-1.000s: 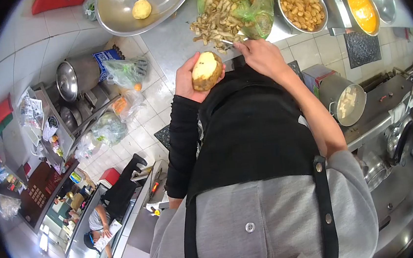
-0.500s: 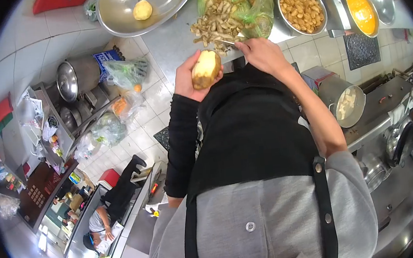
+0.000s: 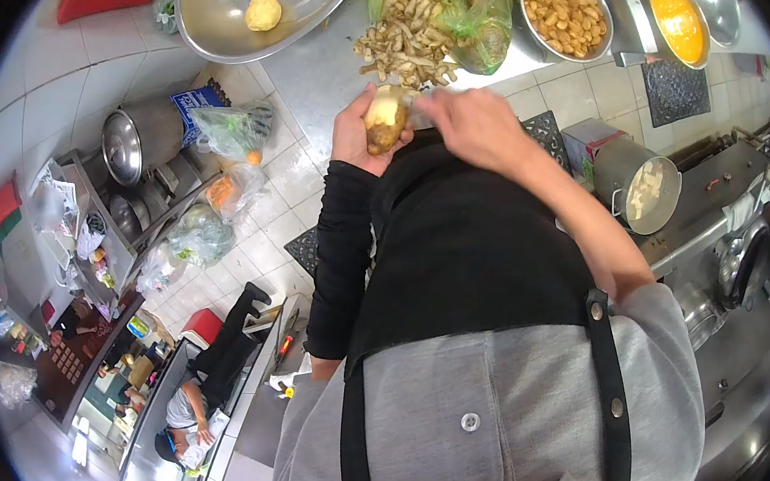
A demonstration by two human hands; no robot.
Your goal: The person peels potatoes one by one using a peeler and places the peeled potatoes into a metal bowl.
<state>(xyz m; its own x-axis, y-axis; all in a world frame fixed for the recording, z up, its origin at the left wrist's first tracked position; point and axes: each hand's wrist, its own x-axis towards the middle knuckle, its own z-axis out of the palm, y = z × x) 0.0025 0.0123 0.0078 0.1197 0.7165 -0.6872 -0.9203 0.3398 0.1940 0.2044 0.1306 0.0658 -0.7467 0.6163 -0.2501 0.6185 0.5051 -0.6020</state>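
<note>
My left hand (image 3: 356, 138) is wrapped round a half-peeled potato (image 3: 385, 123), pale yellow on its upper part and brown-skinned at the lower end. Close on its right, my right hand (image 3: 476, 127) is closed on a peeler (image 3: 416, 101), which is smeared by motion and overlaps the potato's right edge. Just beyond both hands, a heap of brown peelings (image 3: 409, 41) lies on the steel counter (image 3: 317, 86). A green plastic bag (image 3: 485, 25) with unpeeled potatoes rests against the heap. Peeled potatoes (image 3: 263, 12) sit in a large steel bowl (image 3: 202, 32) at the upper left.
To the right are a bowl of brown chunks (image 3: 565, 18), a bowl of orange liquid (image 3: 679, 18) and a pot (image 3: 670, 206) with pale pieces. Bagged vegetables (image 3: 202, 238) and a lidded pot (image 3: 123, 146) stand left. Another person (image 3: 194, 413) is at the lower left.
My right hand has moved left and down, bringing the peeler from above the peelings to the potato. The potato has tilted slightly in my left hand, showing more skin at its lower end.
</note>
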